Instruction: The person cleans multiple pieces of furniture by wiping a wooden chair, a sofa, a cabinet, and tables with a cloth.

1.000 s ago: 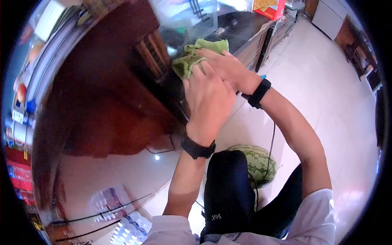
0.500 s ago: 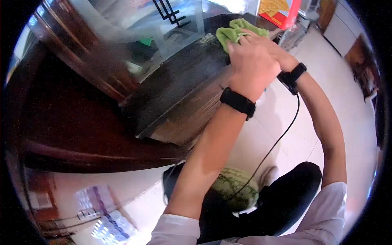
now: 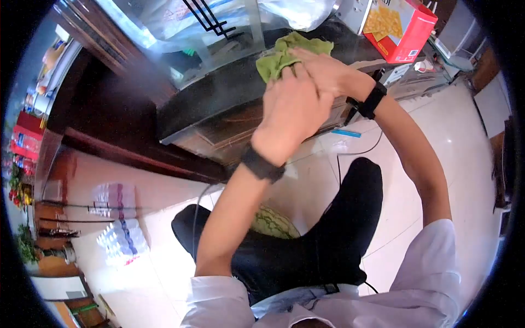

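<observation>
A crumpled green cloth (image 3: pixel 292 52) lies on the dark ledge (image 3: pixel 219 98) of a wooden cabinet. My left hand (image 3: pixel 292 106) presses on its near side, fingers bent onto the fabric. Alongside it, my right hand (image 3: pixel 328 74) bears down on the cloth too, and the two hands touch each other. Parts of the fingertips are hidden in the folds. Black straps circle both wrists, and a thin cable hangs from the right one.
Behind the ledge is a glass panel (image 3: pixel 246 44) with plastic bags. A red snack box (image 3: pixel 399 30) stands to the right. Wrapped bottle packs (image 3: pixel 123 240) sit on the tiled floor at left. A watermelon (image 3: pixel 273 223) lies by my legs. A blue strip (image 3: pixel 345 133) is below the cabinet.
Both hands and the cloth have moved left along the ledge. The view has shifted, so more of the red box and the floor shows.
</observation>
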`<state>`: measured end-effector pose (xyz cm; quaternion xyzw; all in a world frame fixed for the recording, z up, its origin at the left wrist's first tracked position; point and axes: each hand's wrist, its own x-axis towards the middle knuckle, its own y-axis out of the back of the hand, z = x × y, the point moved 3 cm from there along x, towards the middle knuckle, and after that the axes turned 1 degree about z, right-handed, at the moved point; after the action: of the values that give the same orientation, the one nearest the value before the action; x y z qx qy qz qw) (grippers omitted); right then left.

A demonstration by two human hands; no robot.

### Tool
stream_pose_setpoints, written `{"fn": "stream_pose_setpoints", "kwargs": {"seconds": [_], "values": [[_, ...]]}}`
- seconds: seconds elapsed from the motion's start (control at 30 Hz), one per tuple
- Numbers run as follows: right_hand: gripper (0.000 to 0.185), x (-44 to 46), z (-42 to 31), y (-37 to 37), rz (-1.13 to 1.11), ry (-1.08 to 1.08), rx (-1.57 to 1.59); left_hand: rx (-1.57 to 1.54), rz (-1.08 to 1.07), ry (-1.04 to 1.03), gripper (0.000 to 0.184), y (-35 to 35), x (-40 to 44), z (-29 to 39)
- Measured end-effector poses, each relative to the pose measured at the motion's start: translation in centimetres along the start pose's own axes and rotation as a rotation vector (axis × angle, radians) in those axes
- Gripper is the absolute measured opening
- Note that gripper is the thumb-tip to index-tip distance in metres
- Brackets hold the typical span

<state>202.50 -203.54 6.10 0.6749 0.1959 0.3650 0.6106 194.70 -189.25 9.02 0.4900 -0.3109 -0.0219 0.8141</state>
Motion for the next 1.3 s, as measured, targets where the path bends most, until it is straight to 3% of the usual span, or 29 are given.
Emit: {"fn": "stream_pose_setpoints", "kwargs": {"seconds": [0.07,0.1,0.2,0.27,0.3,0.4,0.47,0.53,0.6,0.67,0.73,0.77,0.8,0.83,0.9,0.97,1.0,1.07,1.13,1.2,1.3], "values": [[0.063,-0.3,-3.1,1.5,-0.114,-0.153,0.132,0.02,-0.038,-0.007,0.053,1.8,-2.3,-0.4],[0.064,-0.8,-3.9,1.8,-0.132,-0.143,0.046,0.033,-0.073,-0.022,0.051,2.6,-3.4,-0.5],[0.068,-2.6,-5.4,3.0,-0.069,-0.215,0.105,0.015,-0.12,-0.054,0.046,3.7,-5.5,-1.5],[0.069,-2.9,-5.2,3.8,-0.055,-0.224,0.1,0.051,0.014,-0.251,0.045,3.7,-5.2,-1.3],[0.07,-3.0,-4.6,3.7,-0.092,-0.284,0.102,0.008,-0.041,-0.139,0.048,2.9,-5.0,-1.4],[0.069,-2.2,-1.5,1.7,-0.134,-0.337,0.063,-0.098,-0.111,-0.113,0.052,0.2,-1.1,-1.6],[0.064,-1.6,0.5,1.0,-0.039,-0.327,0.069,-0.073,0.0,-0.16,0.062,-1.4,1.9,-1.4],[0.063,-0.6,3.2,0.1,0.002,-0.298,0.165,0.025,-0.27,-0.021,0.076,-2.7,4.7,-1.1],[0.062,0.3,5.5,0.0,-0.053,-0.36,0.068,0.066,-0.335,0.065,0.086,-4.7,7.6,-1.7],[0.061,1.4,7.8,-0.8,-0.033,-0.358,0.085,0.066,-0.407,0.025,0.117,-5.5,10.1,-2.4],[0.069,2.7,9.9,-2.2,-0.176,-0.33,-0.043,0.125,-0.498,0.029,0.132,-5.2,11.4,-2.1],[0.071,3.2,10.6,-2.7,-0.239,-0.375,-0.11,0.174,-0.536,0.053,0.133,-5.7,11.9,-2.4],[0.073,3.8,11.8,-3.6,-0.106,-0.377,0.033,0.135,-0.621,0.035,0.132,-6.0,12.3,-2.6],[0.074,3.6,11.3,-3.6,-0.148,-0.417,0.004,0.094,-0.707,0.019,0.132,-6.3,12.6,-2.7],[0.075,3.7,10.4,-2.4,-0.166,-0.454,-0.036,0.129,-0.704,-0.017,0.134,-6.8,12.6,-2.7],[0.077,4.6,10.9,-2.8,-0.151,-0.489,0.028,0.245,-0.551,0.1,0.139,-5.9,12.2,-1.9],[0.072,4.2,10.7,-2.5,-0.148,-0.457,0.062,0.252,-0.577,0.168,0.142,-4.8,11.3,-1.4],[0.076,1.9,7.8,0.0,-0.247,-0.505,0.114,0.285,-0.59,0.103,0.136,-4.0,9.1,-0.4],[0.08,-1.4,6.2,1.6,-0.286,-0.427,0.137,0.103,-0.531,0.003,0.13,-3.1,6.2,-0.1],[0.085,-4.7,6.0,2.9,-0.251,-0.361,0.158,0.003,-0.483,-0.095,0.111,-1.6,3.6,0.1],[0.087,-8.0,8.2,3.5,-0.179,-0.441,0.1,0.003,-0.304,-0.04,0.099,-0.2,0.0,-0.7]]}}
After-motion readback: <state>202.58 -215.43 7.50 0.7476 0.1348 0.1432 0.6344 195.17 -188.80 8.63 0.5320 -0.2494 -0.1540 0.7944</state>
